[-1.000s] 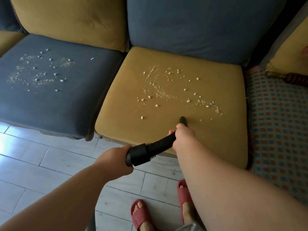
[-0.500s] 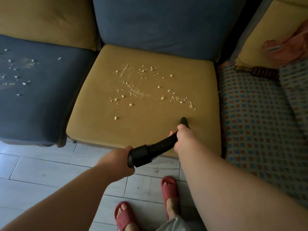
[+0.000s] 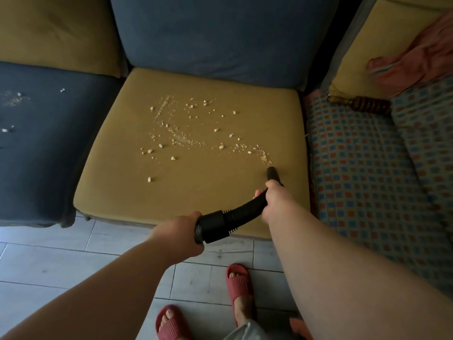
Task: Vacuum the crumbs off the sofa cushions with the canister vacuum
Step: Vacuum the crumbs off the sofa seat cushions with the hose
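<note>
Curving across the lower middle of the frame, the black vacuum hose [image 3: 245,209] runs up to a narrow nozzle [image 3: 272,173] whose tip sits at the surface of the yellow seat cushion [image 3: 117,192], right of centre. The right hand [image 3: 275,202] grips the hose just behind the nozzle, fingers wrapped around it. The left hand [image 3: 177,233] holds the thick ribbed collar further back, over the cushion's front edge. Crumbs [image 3: 181,139] lie scattered across the cushion's middle, the nearest of them just above the nozzle tip. At the left, a blue seat cushion [image 3: 44,155] carries a few more crumbs. A blue back cushion [image 3: 220,38] stands behind the yellow seat. A checked cover [image 3: 367,173] fills the right side. Two red slippers [image 3: 239,278] stand on the pale tiled floor [image 3: 49,261] at the bottom.
</note>
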Available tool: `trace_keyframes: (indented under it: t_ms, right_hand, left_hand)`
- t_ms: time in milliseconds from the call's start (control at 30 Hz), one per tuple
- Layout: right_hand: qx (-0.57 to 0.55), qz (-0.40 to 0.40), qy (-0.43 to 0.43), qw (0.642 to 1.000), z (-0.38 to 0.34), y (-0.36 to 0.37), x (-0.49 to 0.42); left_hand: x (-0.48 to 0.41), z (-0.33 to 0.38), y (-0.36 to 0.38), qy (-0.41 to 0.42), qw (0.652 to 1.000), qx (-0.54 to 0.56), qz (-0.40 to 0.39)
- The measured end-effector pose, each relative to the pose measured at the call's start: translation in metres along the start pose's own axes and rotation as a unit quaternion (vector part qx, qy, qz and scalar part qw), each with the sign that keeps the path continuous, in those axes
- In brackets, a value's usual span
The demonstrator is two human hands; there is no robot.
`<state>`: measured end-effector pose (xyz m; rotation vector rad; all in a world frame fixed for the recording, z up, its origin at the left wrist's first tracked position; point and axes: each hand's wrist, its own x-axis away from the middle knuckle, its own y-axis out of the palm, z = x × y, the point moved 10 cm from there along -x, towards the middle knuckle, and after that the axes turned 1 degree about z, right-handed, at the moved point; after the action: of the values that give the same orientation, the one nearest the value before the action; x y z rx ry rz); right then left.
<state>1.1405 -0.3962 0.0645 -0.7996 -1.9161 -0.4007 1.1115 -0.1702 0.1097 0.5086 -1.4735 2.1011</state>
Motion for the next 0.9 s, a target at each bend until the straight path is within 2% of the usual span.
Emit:
trace_keyframes:
  t_ms: [900]
  right_hand:
    - [0.028, 0.009, -0.033, 0.999, -0.015, 0.025, -0.009]
  left_hand:
    - [-0.027, -0.021, -0.003, 0.0, 1.0, 0.011, 0.007]
